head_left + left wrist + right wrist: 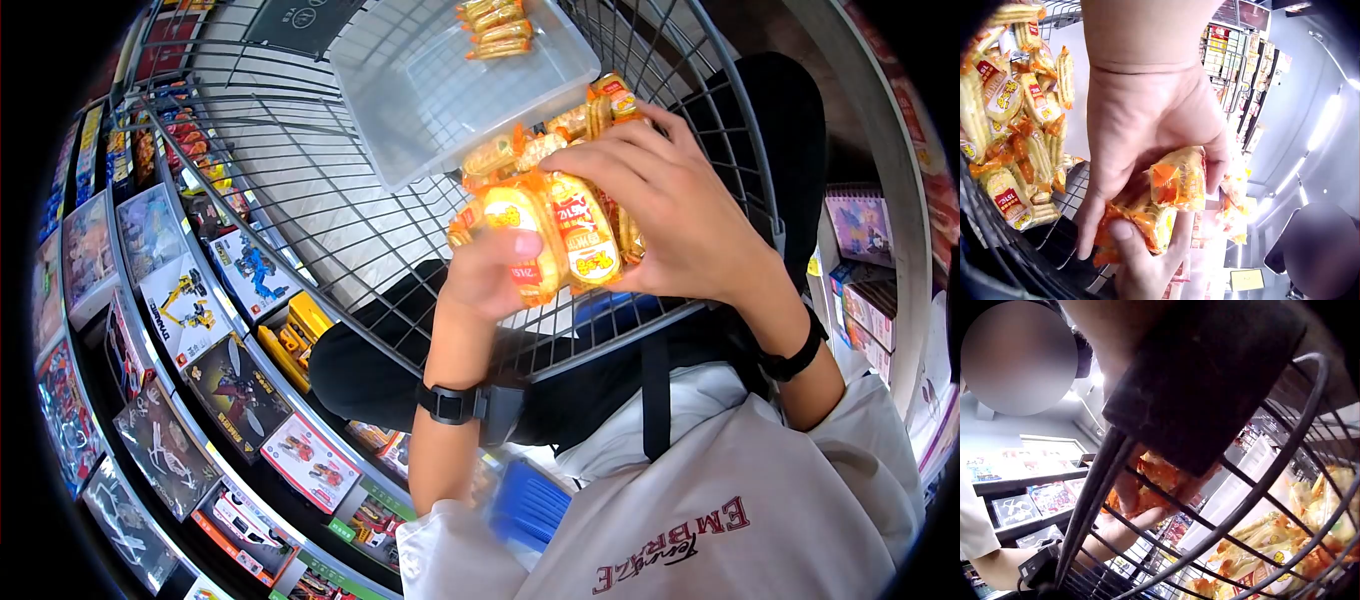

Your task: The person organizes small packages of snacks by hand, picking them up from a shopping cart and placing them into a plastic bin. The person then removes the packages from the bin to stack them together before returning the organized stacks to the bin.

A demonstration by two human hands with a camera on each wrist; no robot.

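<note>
In the head view the left hand (490, 270) and right hand (670, 205) hold several wrapped snack packs (585, 230) between them, above the near part of the cart. The left thumb lies over one pack's face, and the right fingers curl over the tops. In the left wrist view the left hand (1147, 125) spans the orange and clear packs (1179, 184), with the right hand's (1141, 269) thumb against them. More packs (1004, 94) lie heaped in the cart beside the hands. Cart wires partly hide the held packs (1157, 481) in the right wrist view.
A clear plastic bin (420, 110) in the wire cart (290, 130) holds a few packs (498, 28) at its far end. Shelves of boxed toys (185, 310) stand on the left. A blue slotted object (535, 500) is below the left forearm, and another shelf (870, 120) is at right.
</note>
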